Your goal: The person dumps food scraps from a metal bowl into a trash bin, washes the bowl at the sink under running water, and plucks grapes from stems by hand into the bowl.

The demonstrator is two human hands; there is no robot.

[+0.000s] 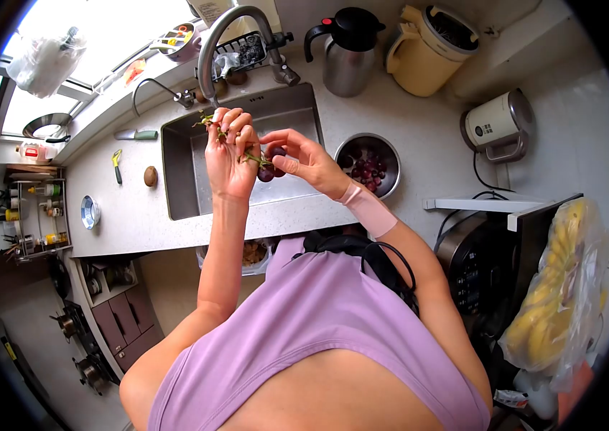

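My left hand is closed around the green stem of a grape bunch, over the sink. A few dark purple grapes hang from the stem on the right side of that hand. My right hand reaches in from the right, its thumb and fingers curled round a grape at the bunch; the exact contact is partly hidden. To the right of the sink stands a metal bowl with many loose dark grapes in it.
A curved faucet rises behind my left hand. A knife, a peeler, a brown kiwi-like fruit and a small bowl lie left. A steel jug and kettle stand right; bagged bananas hang nearer.
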